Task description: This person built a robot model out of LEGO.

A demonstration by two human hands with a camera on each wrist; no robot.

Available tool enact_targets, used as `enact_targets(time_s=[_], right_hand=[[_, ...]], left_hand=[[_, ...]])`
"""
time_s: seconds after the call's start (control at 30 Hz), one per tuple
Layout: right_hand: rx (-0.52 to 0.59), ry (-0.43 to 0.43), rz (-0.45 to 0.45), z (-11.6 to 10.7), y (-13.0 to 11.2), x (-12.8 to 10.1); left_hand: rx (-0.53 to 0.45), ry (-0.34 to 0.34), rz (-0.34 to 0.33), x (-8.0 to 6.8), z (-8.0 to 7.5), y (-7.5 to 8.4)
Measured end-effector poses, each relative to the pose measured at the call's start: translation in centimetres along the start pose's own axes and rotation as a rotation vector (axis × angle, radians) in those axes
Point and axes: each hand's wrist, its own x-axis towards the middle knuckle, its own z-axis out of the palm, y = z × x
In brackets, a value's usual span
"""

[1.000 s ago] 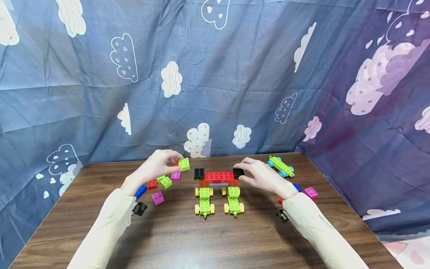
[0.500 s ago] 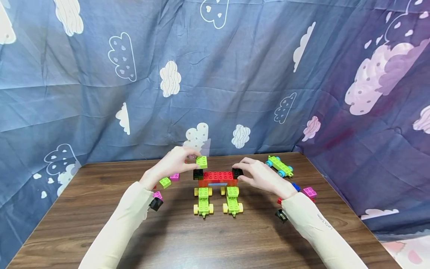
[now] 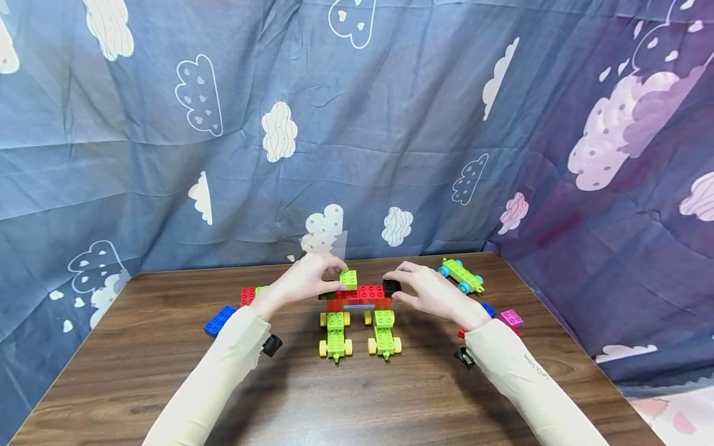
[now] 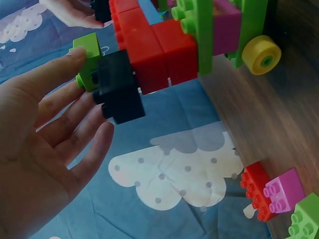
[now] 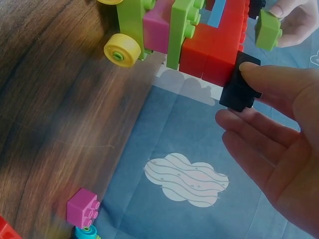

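My left hand [image 3: 305,279] pinches a lime green brick [image 3: 348,280] between thumb and fingers, close over the left end of the built model. That end carries a black brick [image 4: 119,89], right beside the green one. Red bricks [image 3: 372,292] form the model's top row. Below stand two lime wheeled bases [image 3: 336,348] with yellow wheels [image 5: 122,50], and magenta bricks [image 4: 227,32] sit between the lime parts and the rest. At the other end, my right hand [image 3: 426,290] grips a second black brick [image 5: 240,82], its thumb on the brick's face, against the red row.
To the left lie a blue brick [image 3: 220,320] and a red brick [image 3: 248,296], others partly behind the left arm. At the right are a lime car base [image 3: 463,276] with blue wheels and a magenta brick [image 3: 511,318]. A cloud-patterned curtain [image 3: 245,186] hangs behind the table.
My left hand has carried the green brick rightward, from the loose bricks over to the model, and lowered it toward the red row. The right hand stays at the black brick.
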Motion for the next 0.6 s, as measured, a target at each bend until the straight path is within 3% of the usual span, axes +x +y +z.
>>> enact_targets(time_s=[0.6], right_hand=[[-0.018,-0.003,0.002,0.0,0.1,0.0]], left_hand=[[-0.035,-0.027,-0.024,0.1,1.5,-0.2]])
